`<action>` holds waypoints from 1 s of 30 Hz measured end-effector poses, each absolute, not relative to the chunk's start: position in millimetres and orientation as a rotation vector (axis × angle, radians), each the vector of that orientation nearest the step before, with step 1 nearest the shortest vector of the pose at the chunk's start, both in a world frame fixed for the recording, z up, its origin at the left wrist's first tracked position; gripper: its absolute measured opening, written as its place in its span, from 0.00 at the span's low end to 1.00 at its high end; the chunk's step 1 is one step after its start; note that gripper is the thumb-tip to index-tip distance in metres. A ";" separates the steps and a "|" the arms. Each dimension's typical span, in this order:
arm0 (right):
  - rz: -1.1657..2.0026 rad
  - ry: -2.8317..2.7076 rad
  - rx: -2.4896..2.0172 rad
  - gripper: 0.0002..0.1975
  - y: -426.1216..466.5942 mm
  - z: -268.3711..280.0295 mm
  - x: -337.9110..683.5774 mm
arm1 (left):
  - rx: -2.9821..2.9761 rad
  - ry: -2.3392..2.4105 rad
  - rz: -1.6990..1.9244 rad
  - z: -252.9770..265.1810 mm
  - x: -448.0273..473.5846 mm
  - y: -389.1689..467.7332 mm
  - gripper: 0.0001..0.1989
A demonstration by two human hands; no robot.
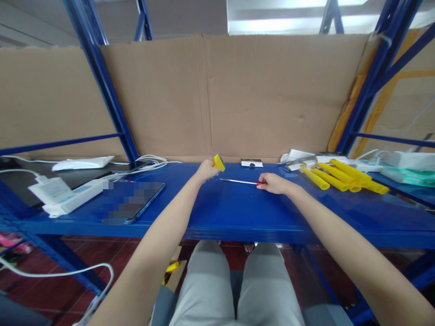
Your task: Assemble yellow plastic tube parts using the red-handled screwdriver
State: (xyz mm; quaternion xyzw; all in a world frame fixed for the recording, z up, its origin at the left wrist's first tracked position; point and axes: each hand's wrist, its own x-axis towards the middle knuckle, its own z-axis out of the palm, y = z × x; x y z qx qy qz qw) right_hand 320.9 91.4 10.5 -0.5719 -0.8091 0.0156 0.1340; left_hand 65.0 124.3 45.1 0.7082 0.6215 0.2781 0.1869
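My left hand (206,171) is closed on a small yellow plastic piece (219,163), wedge-like with a paler edge, held just above the blue shelf surface (224,208) near the cardboard. What exactly the piece is cannot be made out. To its right, my right hand (272,183) is closed around the red handle of a screwdriver (239,181). The long metal shaft lies low over the shelf and points left, its tip below and apart from the yellow piece. Most of the handle is hidden by my fingers.
Several yellow tubes (343,175) lie at the right. A small black-and-white box (251,163) sits against the cardboard backing (272,99). A dark tablet (146,201), a white power strip (78,194) and cables (149,160) occupy the left. Blue posts (105,86) frame the shelf.
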 end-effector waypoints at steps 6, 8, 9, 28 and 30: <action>0.046 -2.367 -1.589 0.07 94.6 8.1 320.8 | 2.028 1.731 0.730 43.9 70.2 119.2 0.06; 0.019 -2.385 -1.578 0.08 94.6 7.4 319.5 | 2.045 1.735 0.713 42.7 70.5 119.9 0.07; 0.001 -2.392 -1.576 0.09 94.7 7.1 318.7 | 2.052 1.740 0.706 42.1 70.7 120.6 0.07; -0.032 -2.532 -1.750 0.16 116.9 30.9 279.0 | 2.131 1.683 0.625 38.3 78.0 119.0 0.06; -0.074 -2.523 -1.750 0.17 121.1 29.7 274.9 | 2.148 1.676 0.624 37.9 78.4 118.8 0.06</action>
